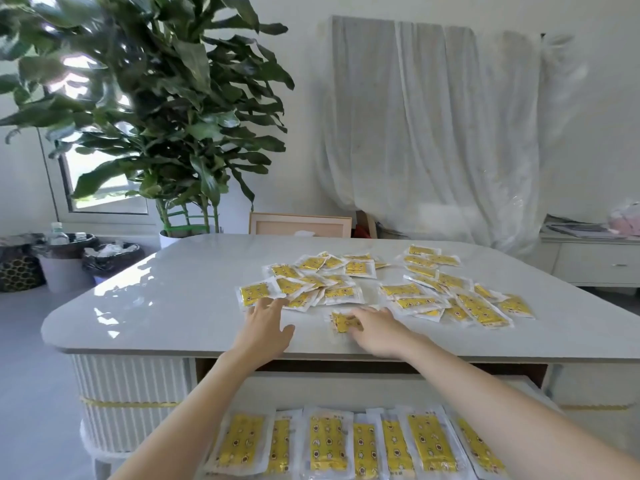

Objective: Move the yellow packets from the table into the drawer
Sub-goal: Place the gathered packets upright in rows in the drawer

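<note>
Several yellow packets (349, 271) in clear wrappers lie scattered over the middle and right of the white table (166, 299). My left hand (265, 322) stretches over the tabletop with fingers spread, its fingertips touching the nearest packet (254, 294) of the left pile. My right hand (372, 329) lies on a single packet (341, 322) near the front edge, fingers curled onto it. Below the table's front edge the drawer (346, 389) stands pulled out, and several yellow packets (327, 439) lie in a row inside it.
A big potted plant (166, 116) stands behind the table's far left corner. Bins (62, 261) with bottles sit on the floor at the left. A white cloth (433, 126) covers furniture at the back, and a low white cabinet (595, 261) stands at the right.
</note>
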Demonstrator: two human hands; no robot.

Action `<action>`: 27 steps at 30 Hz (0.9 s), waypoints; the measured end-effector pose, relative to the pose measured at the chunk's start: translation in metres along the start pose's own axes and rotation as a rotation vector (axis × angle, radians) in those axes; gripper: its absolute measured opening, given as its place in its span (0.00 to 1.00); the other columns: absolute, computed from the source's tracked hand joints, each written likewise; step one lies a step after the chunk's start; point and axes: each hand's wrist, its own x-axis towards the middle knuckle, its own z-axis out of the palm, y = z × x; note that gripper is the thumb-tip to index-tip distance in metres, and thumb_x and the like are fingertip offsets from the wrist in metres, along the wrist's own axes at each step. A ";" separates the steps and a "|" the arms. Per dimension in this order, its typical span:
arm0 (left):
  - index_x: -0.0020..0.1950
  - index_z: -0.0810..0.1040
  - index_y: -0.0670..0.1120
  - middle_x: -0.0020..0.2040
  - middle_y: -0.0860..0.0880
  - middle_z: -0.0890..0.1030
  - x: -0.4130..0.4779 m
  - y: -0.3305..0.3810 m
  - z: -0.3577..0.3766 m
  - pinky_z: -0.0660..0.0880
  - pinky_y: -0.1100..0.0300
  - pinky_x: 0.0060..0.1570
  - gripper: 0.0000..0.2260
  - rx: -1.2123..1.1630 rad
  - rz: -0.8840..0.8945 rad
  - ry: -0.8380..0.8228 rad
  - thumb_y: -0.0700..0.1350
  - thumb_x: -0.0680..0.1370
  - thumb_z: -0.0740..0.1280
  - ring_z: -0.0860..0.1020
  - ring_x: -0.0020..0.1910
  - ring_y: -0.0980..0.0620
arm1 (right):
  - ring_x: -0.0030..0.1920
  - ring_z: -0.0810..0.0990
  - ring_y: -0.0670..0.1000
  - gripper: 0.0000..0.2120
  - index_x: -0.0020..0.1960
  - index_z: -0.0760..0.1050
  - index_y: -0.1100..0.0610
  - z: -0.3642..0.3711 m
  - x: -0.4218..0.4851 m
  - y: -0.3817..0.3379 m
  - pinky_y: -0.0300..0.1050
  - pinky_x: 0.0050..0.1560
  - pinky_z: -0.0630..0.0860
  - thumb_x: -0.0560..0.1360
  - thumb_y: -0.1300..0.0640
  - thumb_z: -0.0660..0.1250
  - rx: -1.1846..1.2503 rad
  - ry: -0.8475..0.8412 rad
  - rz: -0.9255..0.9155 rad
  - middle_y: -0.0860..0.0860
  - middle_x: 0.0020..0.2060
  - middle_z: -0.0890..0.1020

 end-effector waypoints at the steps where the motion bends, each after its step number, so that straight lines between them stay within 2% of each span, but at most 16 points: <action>1: 0.76 0.58 0.51 0.75 0.45 0.58 0.005 -0.004 0.002 0.64 0.50 0.68 0.25 0.001 -0.027 -0.004 0.49 0.79 0.61 0.55 0.74 0.44 | 0.73 0.57 0.58 0.22 0.75 0.60 0.49 0.003 0.006 -0.001 0.54 0.68 0.64 0.81 0.49 0.53 -0.046 -0.033 0.010 0.48 0.74 0.63; 4: 0.78 0.51 0.52 0.78 0.43 0.47 0.021 -0.017 0.009 0.54 0.46 0.74 0.30 -0.004 -0.110 -0.022 0.51 0.79 0.60 0.44 0.77 0.41 | 0.73 0.56 0.60 0.24 0.75 0.59 0.45 0.008 0.024 -0.006 0.53 0.68 0.63 0.80 0.44 0.54 -0.093 -0.034 -0.005 0.46 0.75 0.61; 7: 0.78 0.46 0.53 0.78 0.44 0.41 0.037 -0.031 0.015 0.45 0.47 0.75 0.32 0.026 -0.155 -0.006 0.54 0.79 0.59 0.39 0.76 0.38 | 0.74 0.56 0.58 0.23 0.72 0.65 0.42 0.008 0.038 -0.014 0.54 0.68 0.64 0.78 0.41 0.57 -0.029 -0.029 -0.046 0.46 0.72 0.67; 10: 0.78 0.47 0.53 0.79 0.47 0.42 0.049 -0.045 0.015 0.45 0.47 0.75 0.31 0.051 -0.156 0.035 0.55 0.79 0.59 0.39 0.77 0.39 | 0.72 0.60 0.55 0.16 0.64 0.75 0.43 0.008 0.050 -0.025 0.52 0.62 0.68 0.78 0.44 0.57 -0.010 0.102 -0.085 0.45 0.64 0.76; 12: 0.78 0.48 0.54 0.79 0.51 0.46 0.054 -0.050 0.015 0.46 0.47 0.75 0.30 0.087 -0.134 0.013 0.56 0.80 0.56 0.41 0.77 0.43 | 0.73 0.61 0.53 0.15 0.62 0.76 0.46 0.008 0.059 -0.033 0.51 0.63 0.69 0.79 0.49 0.57 0.028 0.198 -0.108 0.45 0.64 0.77; 16: 0.78 0.51 0.52 0.79 0.53 0.51 0.059 -0.053 0.016 0.47 0.48 0.75 0.26 0.201 -0.107 -0.032 0.56 0.81 0.51 0.48 0.78 0.50 | 0.75 0.58 0.52 0.19 0.69 0.71 0.50 0.012 0.084 -0.050 0.50 0.68 0.64 0.81 0.55 0.54 0.082 0.168 -0.179 0.46 0.72 0.69; 19: 0.78 0.52 0.50 0.79 0.52 0.52 0.059 -0.057 0.013 0.47 0.50 0.76 0.26 0.215 -0.127 -0.055 0.55 0.81 0.50 0.48 0.78 0.49 | 0.74 0.61 0.51 0.19 0.72 0.68 0.53 0.021 0.105 -0.064 0.49 0.70 0.63 0.82 0.56 0.53 0.084 0.113 -0.221 0.48 0.73 0.66; 21: 0.78 0.52 0.50 0.79 0.52 0.51 0.054 -0.060 0.009 0.46 0.50 0.76 0.25 0.232 -0.141 -0.086 0.54 0.81 0.49 0.47 0.78 0.48 | 0.74 0.62 0.54 0.19 0.70 0.69 0.58 0.027 0.118 -0.069 0.52 0.71 0.63 0.82 0.57 0.50 0.055 0.054 -0.215 0.51 0.73 0.66; 24: 0.78 0.52 0.50 0.79 0.53 0.51 0.047 -0.062 0.000 0.45 0.49 0.76 0.24 0.264 -0.138 -0.140 0.52 0.82 0.48 0.46 0.78 0.47 | 0.77 0.54 0.54 0.22 0.75 0.59 0.61 0.037 0.129 -0.074 0.53 0.75 0.55 0.84 0.56 0.45 -0.014 -0.039 -0.184 0.53 0.77 0.57; 27: 0.78 0.52 0.50 0.79 0.54 0.50 0.039 -0.068 -0.012 0.46 0.48 0.75 0.24 0.314 -0.147 -0.191 0.52 0.82 0.47 0.45 0.78 0.48 | 0.77 0.53 0.53 0.23 0.77 0.55 0.60 0.044 0.131 -0.082 0.51 0.76 0.54 0.84 0.55 0.44 -0.066 -0.023 -0.196 0.52 0.77 0.56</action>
